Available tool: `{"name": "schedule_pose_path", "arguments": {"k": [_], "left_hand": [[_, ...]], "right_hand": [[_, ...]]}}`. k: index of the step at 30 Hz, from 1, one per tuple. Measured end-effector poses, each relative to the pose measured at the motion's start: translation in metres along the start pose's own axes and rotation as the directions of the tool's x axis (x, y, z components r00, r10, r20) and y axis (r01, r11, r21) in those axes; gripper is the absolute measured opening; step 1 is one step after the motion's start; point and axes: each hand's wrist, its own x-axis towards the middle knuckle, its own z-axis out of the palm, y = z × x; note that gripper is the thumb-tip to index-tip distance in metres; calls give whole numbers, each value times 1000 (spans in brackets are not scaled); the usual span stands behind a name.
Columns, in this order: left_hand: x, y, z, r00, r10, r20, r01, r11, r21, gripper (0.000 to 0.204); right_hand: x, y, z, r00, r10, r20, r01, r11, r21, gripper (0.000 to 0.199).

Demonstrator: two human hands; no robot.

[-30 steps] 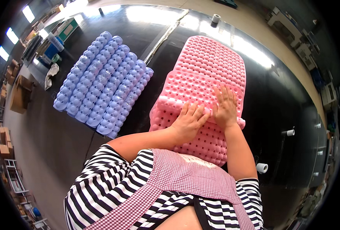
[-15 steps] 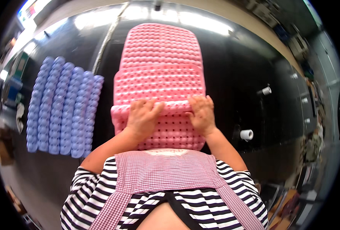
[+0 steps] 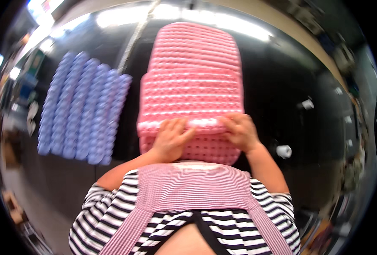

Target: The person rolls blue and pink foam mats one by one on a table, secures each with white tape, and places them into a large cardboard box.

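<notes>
A pink bumpy mat [image 3: 192,91] with small holes lies in overlapping layers in front of me, its long side running away from me. Across the near part, a raised, curled edge [image 3: 203,123] crosses the mat from left to right. My left hand [image 3: 171,137] is closed on this edge left of its middle, thumb pointing right. At its right end my right hand [image 3: 242,131] grips the same edge, fingers bent over it. The fingertips are partly hidden and slightly blurred. Below the edge, a lower pink layer with holes reaches toward my apron.
The mat rests on a black shiny table [image 3: 267,89]. To the left lie several blue bumpy strips [image 3: 75,110] side by side. At the right stand two small white cylinders, one nearer [image 3: 284,151] and one farther [image 3: 307,104]. A pale seam [image 3: 134,40] crosses the tabletop.
The curled edge and both hands have come closer to me, covering more of the lower layer. My view has shifted, so everything sits farther right in it.
</notes>
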Motion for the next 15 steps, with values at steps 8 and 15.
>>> {"name": "schedule_pose_path", "arguments": {"k": [8,15], "left_hand": [[-17,14,17,979,-61,-197,40,993,-108,35],[5,-2,6,993,-64,-97,44,979,-197,25]], "right_hand": [[-27,36,11,995,95,40,-101,977,188,77],[-20,30,7,999,3,-34,-1,998,59,61]]}}
